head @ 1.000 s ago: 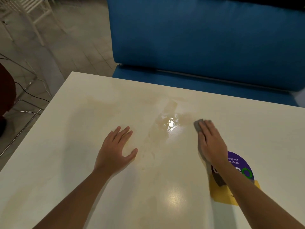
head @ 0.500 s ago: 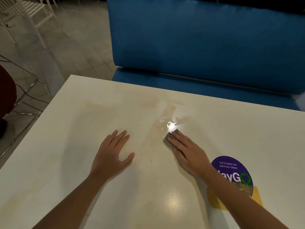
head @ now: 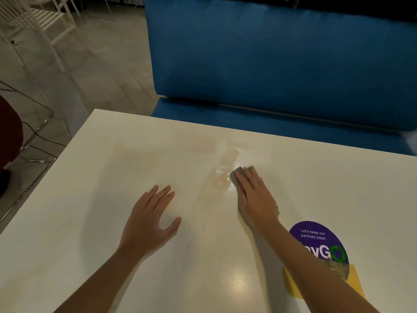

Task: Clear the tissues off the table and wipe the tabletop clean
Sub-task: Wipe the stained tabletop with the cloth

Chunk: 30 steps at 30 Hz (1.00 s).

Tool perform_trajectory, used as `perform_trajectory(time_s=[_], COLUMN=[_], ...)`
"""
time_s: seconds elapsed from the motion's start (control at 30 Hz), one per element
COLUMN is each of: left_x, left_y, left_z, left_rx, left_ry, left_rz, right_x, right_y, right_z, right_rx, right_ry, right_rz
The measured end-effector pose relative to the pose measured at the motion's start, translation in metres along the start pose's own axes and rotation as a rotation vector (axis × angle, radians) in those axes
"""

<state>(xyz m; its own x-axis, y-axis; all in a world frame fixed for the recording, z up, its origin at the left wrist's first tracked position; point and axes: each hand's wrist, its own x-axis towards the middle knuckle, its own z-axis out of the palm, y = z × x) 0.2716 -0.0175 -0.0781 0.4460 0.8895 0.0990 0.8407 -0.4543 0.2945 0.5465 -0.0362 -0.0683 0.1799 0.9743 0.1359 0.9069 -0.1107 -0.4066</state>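
A white tabletop fills the lower view, with a wet brownish smear near its middle. My right hand lies flat with straight fingers and presses a grey cloth onto the table at the right edge of the smear. Only the cloth's far end shows past my fingertips. My left hand rests palm down on the table, fingers spread, to the left of the smear. No tissues are in view.
A purple round sticker over a yellow patch sits on the table under my right forearm. A blue bench runs along the table's far side. White chairs and cables stand on the tiled floor at left.
My right hand slid the cloth left into the wet patch, then back a little to the right and further away. The left hand stays flat in place.
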Motion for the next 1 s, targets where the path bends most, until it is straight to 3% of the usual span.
perform_trajectory(time_s=[0.1, 0.17, 0.33, 0.43, 0.53, 0.6, 0.8, 0.9, 1.0], left_x=[0.001, 0.006, 0.041, 0.065, 0.077, 0.078, 0.078, 0.078, 0.079], left_y=[0.002, 0.002, -0.002, -0.004, -0.003, -0.004, -0.005, -0.006, -0.005], left_z=[-0.001, -0.003, -0.001, 0.005, 0.009, 0.009, 0.01, 0.01, 0.01], left_rx=[0.001, -0.02, -0.015, 0.015, 0.066, 0.094, 0.109, 0.108, 0.101], left_ry=[0.032, 0.065, 0.093, 0.058, 0.035, 0.023, 0.009, 0.0, 0.01], left_rz=[0.004, -0.024, 0.013, -0.058, -0.12, -0.121, -0.135, -0.135, -0.143], right_x=[-0.011, -0.012, 0.004, 0.021, 0.035, 0.039, 0.011, 0.011, 0.024], right_y=[0.021, 0.045, 0.081, 0.074, 0.055, 0.042, 0.045, 0.077, 0.09], right_z=[-0.011, -0.022, -0.029, -0.023, -0.011, -0.003, -0.01, -0.028, -0.033], right_rx=[0.012, -0.006, -0.041, -0.067, -0.128, -0.111, -0.033, 0.019, 0.01], right_ry=[-0.088, -0.109, 0.023, 0.029, 0.099, 0.088, -0.079, -0.053, 0.042], right_rz=[-0.235, -0.262, 0.031, 0.266, 0.379, 0.328, -0.216, -0.182, 0.071])
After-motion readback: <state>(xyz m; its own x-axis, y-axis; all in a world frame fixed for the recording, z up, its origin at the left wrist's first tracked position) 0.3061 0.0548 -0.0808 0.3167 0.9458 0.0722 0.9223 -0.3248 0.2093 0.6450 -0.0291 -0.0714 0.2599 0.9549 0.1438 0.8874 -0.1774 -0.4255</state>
